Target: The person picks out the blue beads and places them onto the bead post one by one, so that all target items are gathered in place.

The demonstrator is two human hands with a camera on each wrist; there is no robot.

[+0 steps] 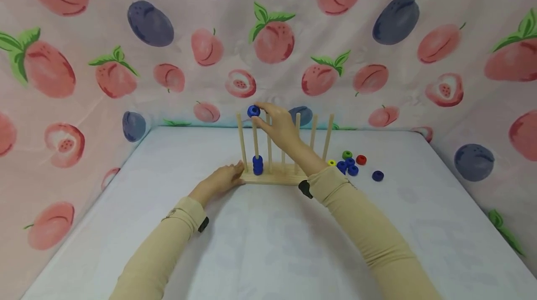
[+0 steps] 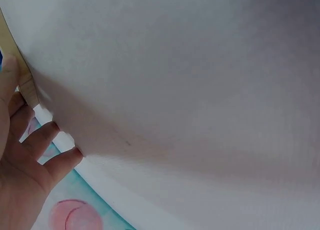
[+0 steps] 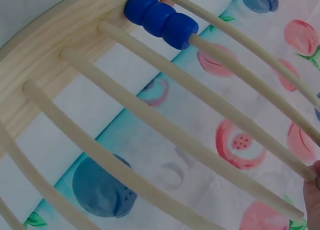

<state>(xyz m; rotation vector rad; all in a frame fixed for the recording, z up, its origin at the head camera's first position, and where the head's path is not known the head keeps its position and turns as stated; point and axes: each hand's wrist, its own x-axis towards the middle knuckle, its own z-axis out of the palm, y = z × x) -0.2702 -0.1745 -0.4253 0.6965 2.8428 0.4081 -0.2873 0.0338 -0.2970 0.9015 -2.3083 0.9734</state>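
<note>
A wooden peg rack (image 1: 272,179) with a row of upright pegs stands on the table, three blue beads (image 1: 258,165) stacked low on its second peg from the left. My right hand (image 1: 282,125) pinches another blue bead (image 1: 253,111) between thumb and fingers, right at the top of that same peg. In the right wrist view the stacked beads (image 3: 161,21) show near the base, while the held bead is out of sight. My left hand (image 1: 220,180) grips the rack's left end. Its thumb and index finger lie against the wooden base (image 2: 27,87) in the left wrist view, the other fingers spread.
Right of the rack lie loose beads: a green one (image 1: 347,154), a red one (image 1: 361,160), a yellow one (image 1: 331,163) and several blue ones (image 1: 353,170). A dark blue bead (image 1: 378,176) sits farther right. Behind the table (image 1: 268,244) hangs a fruit-print cloth (image 1: 168,104).
</note>
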